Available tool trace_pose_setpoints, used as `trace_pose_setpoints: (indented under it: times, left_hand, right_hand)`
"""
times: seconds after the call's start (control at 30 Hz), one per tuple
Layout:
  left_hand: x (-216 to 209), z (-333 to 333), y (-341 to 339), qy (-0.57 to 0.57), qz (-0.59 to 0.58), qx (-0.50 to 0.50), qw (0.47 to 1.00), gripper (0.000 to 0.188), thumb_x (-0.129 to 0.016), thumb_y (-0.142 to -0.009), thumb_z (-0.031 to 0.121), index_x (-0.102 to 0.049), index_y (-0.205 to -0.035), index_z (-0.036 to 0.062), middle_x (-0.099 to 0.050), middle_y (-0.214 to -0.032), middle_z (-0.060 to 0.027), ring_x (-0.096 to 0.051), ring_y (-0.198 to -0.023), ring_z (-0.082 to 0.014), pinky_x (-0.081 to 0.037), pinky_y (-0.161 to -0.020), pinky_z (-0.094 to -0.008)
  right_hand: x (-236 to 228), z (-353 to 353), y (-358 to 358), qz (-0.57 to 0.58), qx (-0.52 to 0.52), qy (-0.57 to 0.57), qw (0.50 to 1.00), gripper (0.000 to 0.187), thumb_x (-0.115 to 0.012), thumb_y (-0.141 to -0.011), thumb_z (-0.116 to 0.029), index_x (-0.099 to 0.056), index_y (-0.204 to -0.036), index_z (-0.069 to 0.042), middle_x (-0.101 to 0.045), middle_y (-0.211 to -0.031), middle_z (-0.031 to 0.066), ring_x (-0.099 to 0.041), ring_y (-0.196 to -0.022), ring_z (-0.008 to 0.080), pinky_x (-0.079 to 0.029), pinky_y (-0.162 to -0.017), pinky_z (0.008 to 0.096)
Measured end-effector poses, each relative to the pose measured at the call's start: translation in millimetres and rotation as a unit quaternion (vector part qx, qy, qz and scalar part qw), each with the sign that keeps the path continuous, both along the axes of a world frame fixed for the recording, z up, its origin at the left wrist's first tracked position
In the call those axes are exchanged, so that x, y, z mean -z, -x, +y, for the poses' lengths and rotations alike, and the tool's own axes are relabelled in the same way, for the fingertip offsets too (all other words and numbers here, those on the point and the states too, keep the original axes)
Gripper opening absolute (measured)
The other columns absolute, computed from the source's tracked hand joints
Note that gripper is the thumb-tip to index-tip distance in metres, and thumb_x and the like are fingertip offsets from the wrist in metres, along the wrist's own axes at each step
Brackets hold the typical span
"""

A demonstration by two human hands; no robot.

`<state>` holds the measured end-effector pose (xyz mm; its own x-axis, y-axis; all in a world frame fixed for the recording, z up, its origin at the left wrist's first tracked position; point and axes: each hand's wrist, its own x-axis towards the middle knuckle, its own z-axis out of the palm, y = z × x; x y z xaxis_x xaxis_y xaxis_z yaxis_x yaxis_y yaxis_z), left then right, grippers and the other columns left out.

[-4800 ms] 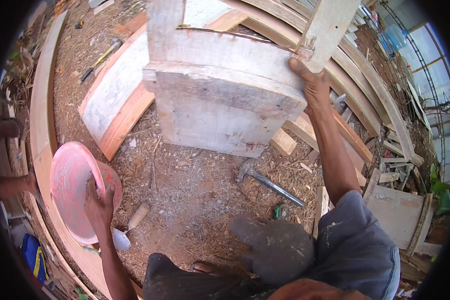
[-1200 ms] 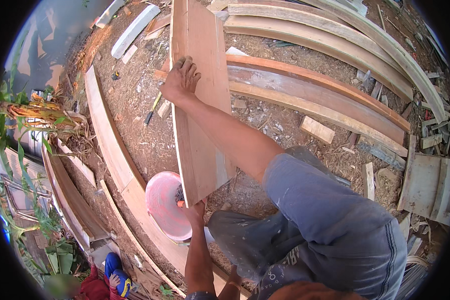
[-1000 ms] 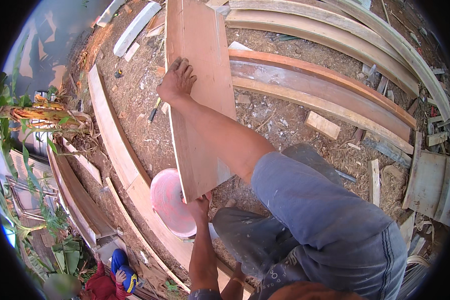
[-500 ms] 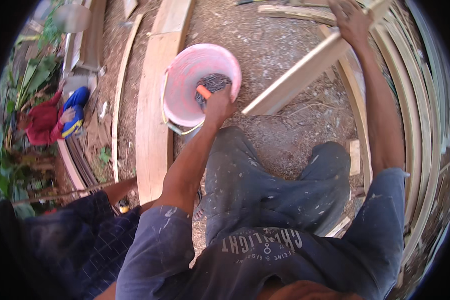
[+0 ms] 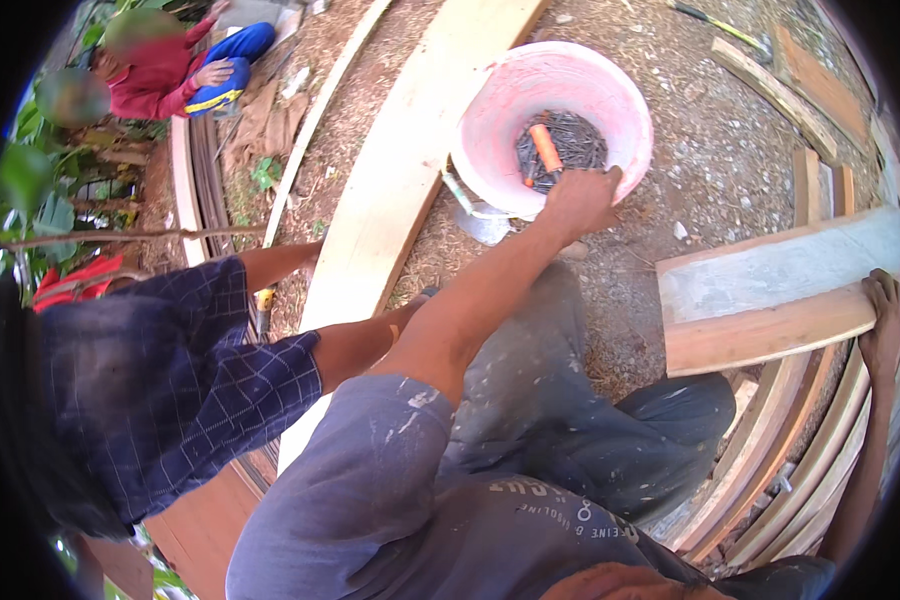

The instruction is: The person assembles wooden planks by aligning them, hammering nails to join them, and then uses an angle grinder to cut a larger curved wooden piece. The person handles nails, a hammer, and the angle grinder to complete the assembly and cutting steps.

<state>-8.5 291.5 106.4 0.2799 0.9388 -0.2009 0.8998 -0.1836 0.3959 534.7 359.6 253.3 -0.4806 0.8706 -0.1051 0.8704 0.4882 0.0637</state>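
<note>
My left hand (image 5: pixel 582 200) is closed at the near rim of a pink bucket (image 5: pixel 625 95). It appears to grip the metal part of an orange-handled tool (image 5: pixel 545 147); the tool's head is hidden. Many dark nails (image 5: pixel 580 140) lie inside the bucket below the handle. Out at the far right, my right hand (image 5: pixel 880 310) is wrapped over the end of a wooden board (image 5: pixel 770 335). One face of that board is greyish white, the other bare wood. Its free end points toward the bucket, over the ground.
A long pale plank (image 5: pixel 395 190) runs left of the bucket. Beside it a co-worker in a checked dark shirt (image 5: pixel 180 370) reaches in; another person in red (image 5: pixel 160 80) sits farther off. Bent-looking lumber (image 5: pixel 770 430) is stacked under my right arm. A yellow-and-black handled tool (image 5: pixel 720 25) lies far right.
My view has turned, so the bucket and my left hand appear farther right. My right hand has come down and outward with the board, which has rolled to show its whitish face.
</note>
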Motion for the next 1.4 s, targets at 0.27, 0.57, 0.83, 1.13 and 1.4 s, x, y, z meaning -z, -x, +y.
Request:
trace_pose_setpoints:
  times: [0.27,0.57,0.83,1.13,1.4]
  left_hand:
    - [14,2,2,-0.019,-0.005,-0.031,0.999,0.031,-0.066,-0.074,0.009,-0.054,-0.102,0.0047,-0.068,-0.092,-0.0215,-0.068,-0.085,-0.0409,-0.053,-0.074,-0.0511]
    - [-121,-215,-10,0.029,-0.119,-0.27,0.955,0.052,-0.071,-0.083,0.018,-0.054,-0.129,0.0008,-0.056,-0.125,-0.0275,-0.052,-0.118,-0.0447,-0.042,-0.101,-0.0474]
    - [-278,-486,51,0.223,-0.223,-0.679,0.663,0.026,-0.062,-0.09,0.024,-0.07,-0.099,0.0005,-0.068,-0.076,-0.0096,-0.063,-0.068,-0.0165,-0.051,-0.066,-0.0309]
    - [-403,-611,-9,0.232,-0.123,-0.548,0.795,0.034,-0.068,-0.085,0.036,-0.072,-0.104,0.0073,-0.072,-0.096,-0.0182,-0.07,-0.092,-0.0343,-0.053,-0.083,-0.0425]
    - [-467,-732,-114,0.194,-0.204,-0.667,0.69,0.027,-0.06,-0.088,0.026,-0.071,-0.101,0.0061,-0.07,-0.099,-0.0209,-0.067,-0.097,-0.0385,-0.052,-0.086,-0.0439]
  right_hand:
    - [-20,2,90,-0.079,0.091,-0.059,0.991,0.031,-0.073,-0.064,-0.012,-0.072,-0.094,-0.013,-0.069,-0.102,0.0045,-0.061,-0.106,0.027,-0.039,-0.099,0.0463]
    - [-27,-50,94,-0.104,-0.012,-0.036,0.994,0.014,-0.064,-0.082,-0.007,-0.068,-0.093,-0.014,-0.063,-0.096,0.0036,-0.06,-0.096,0.0229,-0.042,-0.084,0.0425]
    - [-165,-245,75,0.074,0.007,0.126,0.989,0.041,-0.063,-0.067,0.002,-0.069,-0.107,-0.009,-0.066,-0.114,0.0071,-0.059,-0.104,0.0289,-0.043,-0.093,0.0435]
    - [-286,-390,78,0.179,0.064,0.233,0.954,0.035,-0.066,-0.074,-0.001,-0.07,-0.108,-0.006,-0.071,-0.11,0.0125,-0.064,-0.099,0.0351,-0.051,-0.088,0.0449]
    - [-352,-423,104,0.053,0.071,0.293,0.952,0.033,-0.074,-0.083,-0.024,-0.07,-0.11,-0.005,-0.07,-0.104,0.0184,-0.066,-0.097,0.038,-0.051,-0.085,0.0465]
